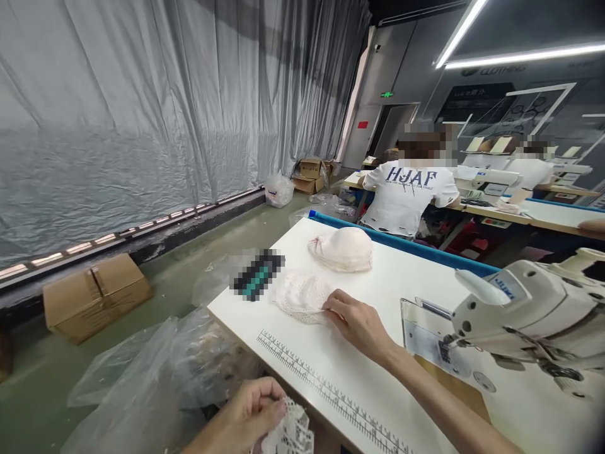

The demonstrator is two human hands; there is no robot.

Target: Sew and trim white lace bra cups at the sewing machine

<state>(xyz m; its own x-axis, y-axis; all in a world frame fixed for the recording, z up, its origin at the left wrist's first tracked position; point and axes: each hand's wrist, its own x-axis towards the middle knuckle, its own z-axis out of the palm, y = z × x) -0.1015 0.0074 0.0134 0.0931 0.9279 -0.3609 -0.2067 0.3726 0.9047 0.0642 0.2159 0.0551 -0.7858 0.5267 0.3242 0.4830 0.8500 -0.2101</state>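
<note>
A white sewing machine (520, 309) is standing over the right part of the white table (387, 299), close beside the right forearm. A dark, pixelated object (259, 274) is lying at the left edge, and a pale molded cup (343, 246) is sitting near the far edge, which a blue strip (401, 243) is lining. Printed ruler marks (326, 391) are running along the near edge. Clear plastic bags (142, 378) and a cardboard box (97, 296) are resting on the floor beyond the left corner; a co-worker in white (409, 198) is sitting past the far edge.

A white lace piece (302, 293) is lying between the dark object and the cup's near side, its long axis running roughly left to right, its lacy border facing the near edge. The right hand (352, 318) is pinching its right end, fingers bunched together. Just off the near edge, the left hand (258, 413) is pinching a lace strip (290, 432) between thumb and forefinger, the strip hanging downward.
</note>
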